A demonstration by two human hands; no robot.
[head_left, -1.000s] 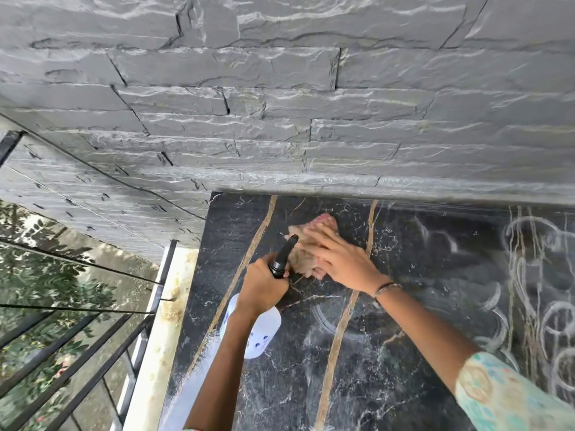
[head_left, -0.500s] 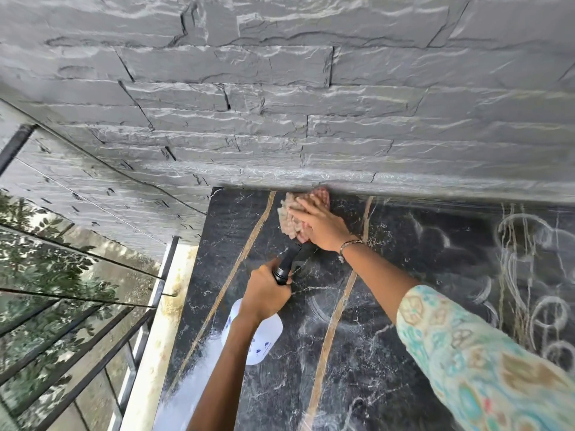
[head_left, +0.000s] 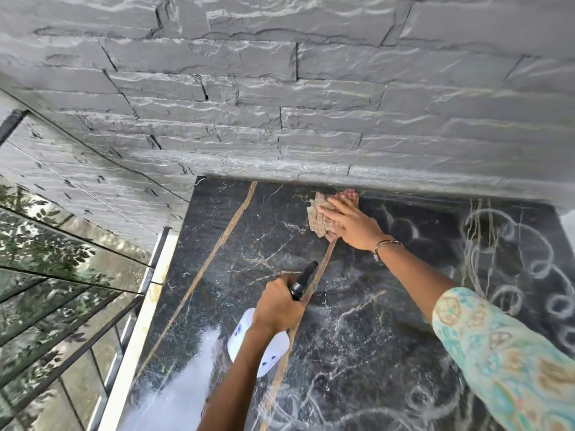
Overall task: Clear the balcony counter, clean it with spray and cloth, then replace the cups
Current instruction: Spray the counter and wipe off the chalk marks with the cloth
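The counter (head_left: 236, 244) is black marble with tan veins and pale circular wipe marks. My right hand (head_left: 350, 223) presses a crumpled pink checked cloth (head_left: 320, 217) flat against the counter at its far edge, right under the wall. My left hand (head_left: 277, 306) grips the neck of a white spray bottle (head_left: 264, 346) with a black nozzle, held just above the counter's middle, nozzle pointing toward the wall. No cups are in view.
A grey rough stone wall (head_left: 311, 119) rises directly behind the counter. To the left, the counter ends at a pale ledge (head_left: 137, 331), with a black metal railing and glass panel (head_left: 56, 306) beyond; trees show through it.
My right hand has slid the cloth away from me to the wall edge, then a little rightward along it. My left hand with the spray bottle has stayed about where it was.
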